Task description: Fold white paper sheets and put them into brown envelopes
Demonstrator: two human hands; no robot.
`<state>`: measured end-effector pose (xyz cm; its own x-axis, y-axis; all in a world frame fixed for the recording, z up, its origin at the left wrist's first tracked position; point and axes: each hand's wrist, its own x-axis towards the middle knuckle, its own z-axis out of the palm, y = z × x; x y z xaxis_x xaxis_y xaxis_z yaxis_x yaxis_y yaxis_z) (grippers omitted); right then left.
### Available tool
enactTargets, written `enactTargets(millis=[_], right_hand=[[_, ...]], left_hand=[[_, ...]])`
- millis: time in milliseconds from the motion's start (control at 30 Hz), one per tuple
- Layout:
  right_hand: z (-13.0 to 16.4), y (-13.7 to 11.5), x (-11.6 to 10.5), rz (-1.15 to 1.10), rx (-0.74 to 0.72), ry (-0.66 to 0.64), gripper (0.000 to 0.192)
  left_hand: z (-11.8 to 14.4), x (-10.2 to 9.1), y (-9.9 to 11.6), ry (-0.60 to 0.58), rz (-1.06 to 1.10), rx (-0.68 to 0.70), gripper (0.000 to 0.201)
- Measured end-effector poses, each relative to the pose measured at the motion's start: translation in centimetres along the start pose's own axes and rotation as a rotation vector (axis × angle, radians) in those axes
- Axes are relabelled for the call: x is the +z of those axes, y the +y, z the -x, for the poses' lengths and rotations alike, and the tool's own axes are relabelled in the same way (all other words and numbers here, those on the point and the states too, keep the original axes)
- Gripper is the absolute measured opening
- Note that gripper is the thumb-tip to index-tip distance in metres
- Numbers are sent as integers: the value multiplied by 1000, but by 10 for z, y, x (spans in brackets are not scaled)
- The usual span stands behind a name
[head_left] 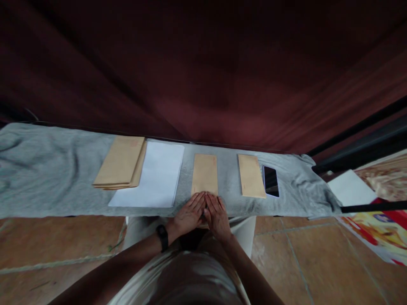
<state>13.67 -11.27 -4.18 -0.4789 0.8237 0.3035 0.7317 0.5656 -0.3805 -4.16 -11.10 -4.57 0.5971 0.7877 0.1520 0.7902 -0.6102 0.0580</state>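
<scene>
A brown paper envelope (205, 173) lies in front of me at the middle of the cloth-covered table. Across its near end rest my left hand (190, 213) and my right hand (218, 214), side by side with fingertips meeting. Both hands have their fingers stretched out flat; neither grips anything. The hands cover the envelope's near edge. Further left, a pile of brown envelopes (121, 160) overlaps a stack of white paper (162, 173). Another brown envelope (252, 176) lies to the right of my right hand.
Beside the right-hand envelope is a phone (271, 181) with a dark screen. Grey cloth (47, 169) covers the narrow table, and a dark red curtain (203, 76) hangs behind it. Black bars (365, 131) and a colourful printed bag (381, 231) are at the right, above floor tiles.
</scene>
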Motion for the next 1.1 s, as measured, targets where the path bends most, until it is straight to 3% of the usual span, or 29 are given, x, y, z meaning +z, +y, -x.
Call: enactTargets(millis=[433,767,933,1100], right_hand=[[14,16,2,97,27,7,49],[24,26,-8,122,81,48,48],[19,19,-11,110,104,52,49],[2,-1,-6,76,33,59,49]], left_hand=[[16,-11,-5,-14,-21,-25,82],[27,-13,-12,5,-16,-59,76],[33,-9,-13,84,-1,-87,75],[32,0,-12,123,-3,-117,71]])
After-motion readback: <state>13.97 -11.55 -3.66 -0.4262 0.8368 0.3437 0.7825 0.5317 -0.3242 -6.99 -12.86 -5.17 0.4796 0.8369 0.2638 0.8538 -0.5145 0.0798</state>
